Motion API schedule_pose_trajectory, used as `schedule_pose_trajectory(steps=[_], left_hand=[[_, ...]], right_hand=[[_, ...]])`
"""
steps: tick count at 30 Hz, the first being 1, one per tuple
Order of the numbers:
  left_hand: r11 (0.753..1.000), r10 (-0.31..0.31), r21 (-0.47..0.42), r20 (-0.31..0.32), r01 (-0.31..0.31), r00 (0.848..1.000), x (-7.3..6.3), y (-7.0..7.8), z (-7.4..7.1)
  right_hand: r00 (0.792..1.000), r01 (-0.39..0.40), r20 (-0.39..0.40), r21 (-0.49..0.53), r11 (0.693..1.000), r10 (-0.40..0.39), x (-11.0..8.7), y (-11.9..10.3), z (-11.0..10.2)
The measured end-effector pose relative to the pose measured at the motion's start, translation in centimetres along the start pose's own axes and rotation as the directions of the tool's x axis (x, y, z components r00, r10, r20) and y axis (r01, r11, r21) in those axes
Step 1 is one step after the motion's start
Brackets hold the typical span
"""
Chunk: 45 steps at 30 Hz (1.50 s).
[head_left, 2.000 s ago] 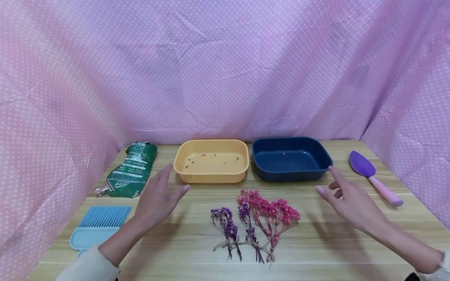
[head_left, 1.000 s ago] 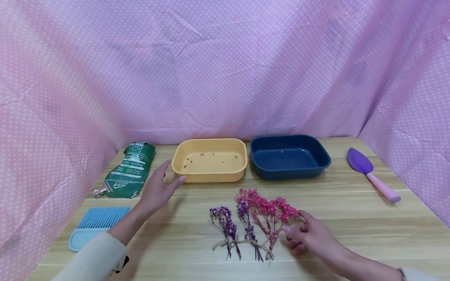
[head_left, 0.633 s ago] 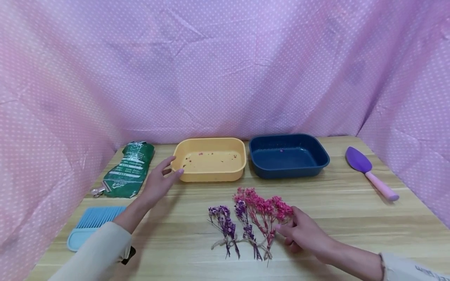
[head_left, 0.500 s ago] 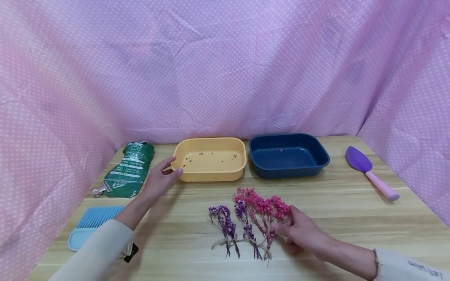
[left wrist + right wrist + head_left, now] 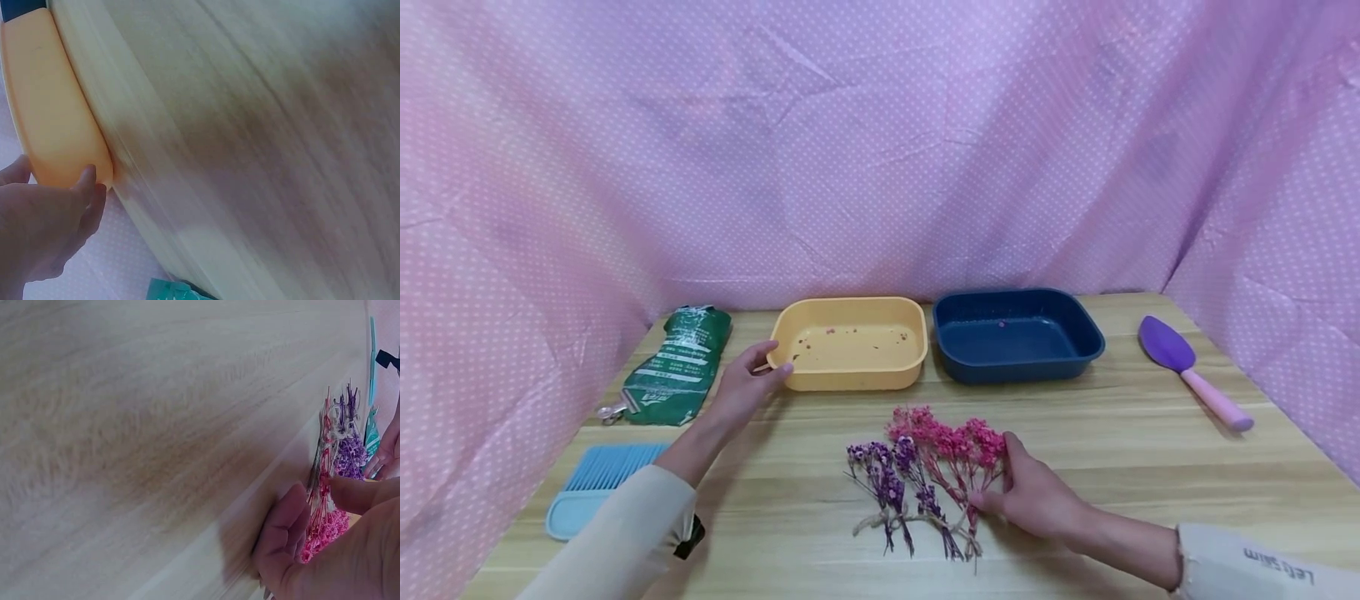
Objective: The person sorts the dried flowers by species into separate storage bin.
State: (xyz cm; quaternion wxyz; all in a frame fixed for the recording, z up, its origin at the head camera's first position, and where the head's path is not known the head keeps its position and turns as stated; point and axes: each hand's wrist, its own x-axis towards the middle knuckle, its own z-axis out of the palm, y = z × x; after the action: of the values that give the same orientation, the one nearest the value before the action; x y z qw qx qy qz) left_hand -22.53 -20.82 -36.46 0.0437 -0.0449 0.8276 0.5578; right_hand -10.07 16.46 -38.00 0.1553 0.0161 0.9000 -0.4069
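My left hand (image 5: 747, 390) is at the left front corner of a yellow tray (image 5: 850, 380); its thumb lies against the front and its loosely bent fingers touch the left end. In the left wrist view the hand (image 5: 50, 225) spans that end of the tray. My right hand (image 5: 1037, 496) has its thumb and curled fingers around the stems of a bunch of pink dried flowers (image 5: 951, 440) lying on the table. In the right wrist view those stems (image 5: 323, 462) show between thumb and fingertips. Left of it lie two purple dried-flower bunches (image 5: 883, 479), with twine around the stems.
Right of the yellow tray stands a dark blue tray (image 5: 1018, 371). A purple spatula (image 5: 1167, 346) with a pink handle lies far right. At left are a green bag (image 5: 677, 367) with a metal clip and a light blue brush (image 5: 598, 487). Pink dotted cloth (image 5: 880, 167) hangs behind.
My right hand has come from beside the blue tray down to the pink flowers and nudged them left against a purple bunch. My left hand has closed in on the yellow tray's corner.
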Motion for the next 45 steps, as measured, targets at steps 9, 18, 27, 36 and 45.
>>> schedule_pose_trajectory(steps=[9, 18, 27, 36, 45], left_hand=[[1.000, -0.014, -0.005, -0.010, 0.014, 1.000, 0.0, 0.2, 0.1], [0.998, -0.011, 0.055, -0.008, 0.011, 1.000, 0.0, 0.2, 0.0], [0.998, -0.015, 0.060, -0.011, 0.016, 1.000, 0.1, 0.3, 0.0], [0.998, -0.015, 0.057, -0.003, 0.015, 1.000, 0.2, 0.1, 0.0], [0.998, -0.020, 0.064, 0.003, 0.020, 1.000, 0.2, 0.3, -0.1]], right_hand=[[1.000, 0.020, 0.004, -0.029, 0.999, -0.020, 0.0, 0.1, 0.2], [0.994, 0.094, -0.040, -0.233, 0.968, -0.106, -0.2, 0.1, 0.3], [0.981, 0.152, -0.083, -0.221, 0.963, -0.174, -0.3, -0.1, -0.4], [0.994, 0.051, -0.083, -0.262, 0.964, -0.075, -0.1, 0.3, -0.9], [0.996, 0.047, -0.059, -0.332, 0.942, -0.071, 0.0, 0.2, -1.1]])
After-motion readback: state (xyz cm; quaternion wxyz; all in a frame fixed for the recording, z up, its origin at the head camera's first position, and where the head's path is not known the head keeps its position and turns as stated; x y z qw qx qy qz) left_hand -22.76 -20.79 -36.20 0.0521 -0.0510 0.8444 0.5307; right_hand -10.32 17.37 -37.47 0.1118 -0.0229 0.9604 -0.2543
